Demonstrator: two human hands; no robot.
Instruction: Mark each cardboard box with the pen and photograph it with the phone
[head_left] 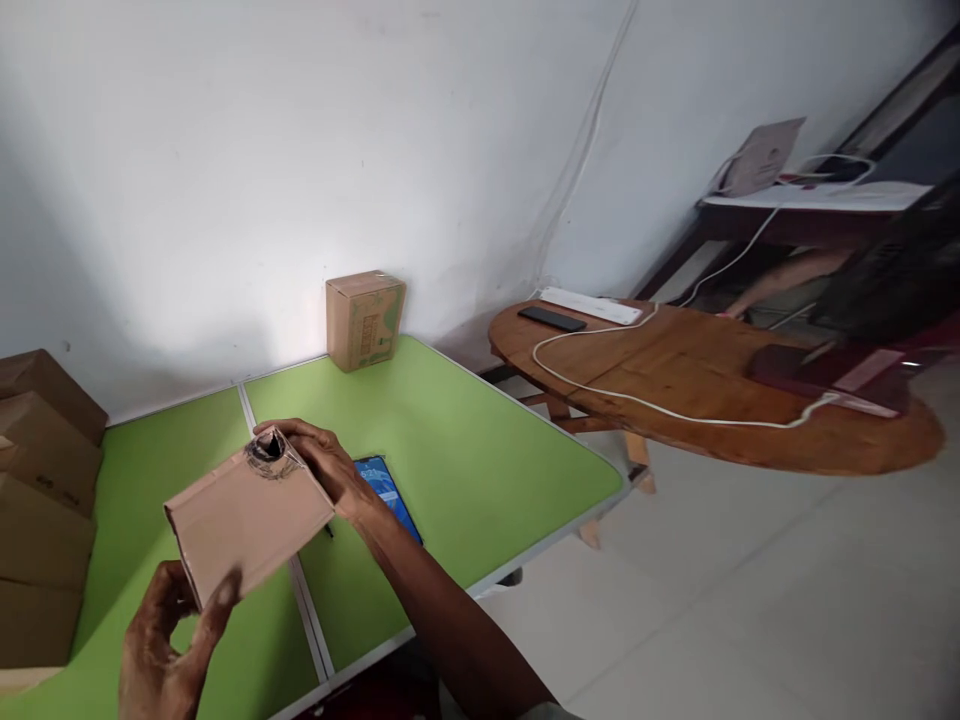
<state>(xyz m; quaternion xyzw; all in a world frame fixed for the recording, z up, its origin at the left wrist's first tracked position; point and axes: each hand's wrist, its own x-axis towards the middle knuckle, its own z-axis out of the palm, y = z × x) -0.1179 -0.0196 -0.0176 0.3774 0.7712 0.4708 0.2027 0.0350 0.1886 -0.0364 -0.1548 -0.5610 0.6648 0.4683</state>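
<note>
Between both hands, a flat brown cardboard box (pixel 244 525) is held tilted above the green table (pixel 465 440). A rough dark-edged hole is cut near its far corner, with black marks around it. My left hand (pixel 169 635) pinches the near left corner, thumb on top. My right hand (pixel 330 465) grips the right side by the hole, its fingers along the far edge. Beneath my right wrist, a phone (pixel 390 495) with a lit blue screen lies on the table. A thin dark object (pixel 328 531), partly hidden by the box, lies near it.
A small printed carton (pixel 365 322) stands at the table's back edge by the wall. Several brown cartons (pixel 45 510) are stacked at left. On the wooden table (pixel 675 380) at right are a black phone (pixel 552 319), a white power strip (pixel 591 306) and a cable. Another person's arm (pixel 787 280) shows behind.
</note>
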